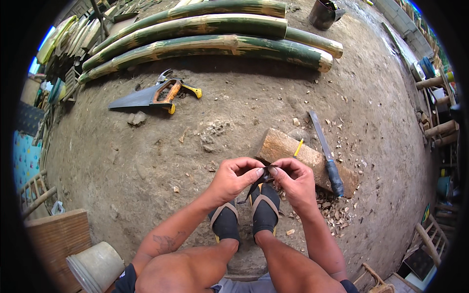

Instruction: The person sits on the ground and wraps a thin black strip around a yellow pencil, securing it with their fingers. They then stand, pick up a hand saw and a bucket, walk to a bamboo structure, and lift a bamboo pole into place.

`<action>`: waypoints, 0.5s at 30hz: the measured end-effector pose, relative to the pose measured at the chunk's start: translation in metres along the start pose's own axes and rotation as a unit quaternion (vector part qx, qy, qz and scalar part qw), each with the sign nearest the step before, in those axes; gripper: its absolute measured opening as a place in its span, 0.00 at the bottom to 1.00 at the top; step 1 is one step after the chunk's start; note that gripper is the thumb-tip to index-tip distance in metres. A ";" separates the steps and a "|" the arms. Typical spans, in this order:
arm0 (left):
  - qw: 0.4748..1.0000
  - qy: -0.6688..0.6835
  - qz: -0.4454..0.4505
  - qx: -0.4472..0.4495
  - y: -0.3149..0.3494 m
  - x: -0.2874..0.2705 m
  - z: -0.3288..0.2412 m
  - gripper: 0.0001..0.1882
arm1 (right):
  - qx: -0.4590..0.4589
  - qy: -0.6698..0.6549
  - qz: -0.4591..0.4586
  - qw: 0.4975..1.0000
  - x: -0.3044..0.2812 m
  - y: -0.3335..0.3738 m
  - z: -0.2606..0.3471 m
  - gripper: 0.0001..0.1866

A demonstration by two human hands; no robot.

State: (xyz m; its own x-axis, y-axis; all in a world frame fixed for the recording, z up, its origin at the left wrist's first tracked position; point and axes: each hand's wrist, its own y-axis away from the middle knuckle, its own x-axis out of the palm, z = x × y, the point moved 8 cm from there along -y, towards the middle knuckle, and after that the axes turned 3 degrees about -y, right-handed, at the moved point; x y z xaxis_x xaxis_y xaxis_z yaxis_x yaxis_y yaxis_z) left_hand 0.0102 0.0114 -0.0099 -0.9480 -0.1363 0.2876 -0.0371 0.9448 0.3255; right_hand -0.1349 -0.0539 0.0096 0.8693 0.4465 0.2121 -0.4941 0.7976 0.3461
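My left hand [233, 178] and my right hand [296, 184] meet above my feet, thumbs and fingertips pinched together. Between them they grip a thin dark strip [256, 184], whose loose end hangs down toward my sandals [266, 207]. Its material is not clear. Just beyond my right hand lies a wooden block [276, 144] on the ground. A yellow pencil-like stick [298, 148] rests by the block. Across the block's right part lies a long knife [320, 134] with a dark wrapped handle.
A handsaw [134, 99] lies farther left, with a hammer head [165, 75] showing behind it. Several green bamboo poles [205, 47] stretch across the far ground. A metal can [321, 15] stands at the back. Wood chips [337, 212] lie at right; a pale bucket [105, 263] is near left.
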 end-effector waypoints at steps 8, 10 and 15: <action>1.000 -0.001 -0.008 0.017 0.004 0.006 -0.008 0.11 | -0.006 -0.008 -0.005 1.000 -0.003 0.000 0.007 0.09; 1.000 -0.007 -0.013 0.015 0.004 0.008 -0.010 0.10 | 0.004 0.021 0.005 1.000 -0.001 0.002 0.007 0.08; 0.999 -0.022 -0.039 0.030 0.005 0.011 -0.014 0.11 | -0.018 0.095 0.010 0.995 0.002 0.003 0.011 0.07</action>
State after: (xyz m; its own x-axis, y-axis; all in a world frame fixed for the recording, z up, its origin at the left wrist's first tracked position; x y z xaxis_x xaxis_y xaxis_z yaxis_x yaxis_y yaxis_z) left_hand 0.0040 0.0101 0.0078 -0.9545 -0.1978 0.2233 -0.1285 0.9481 0.2907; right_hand -0.1351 -0.0554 0.0212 0.8484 0.5278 0.0409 -0.5129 0.8004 0.3103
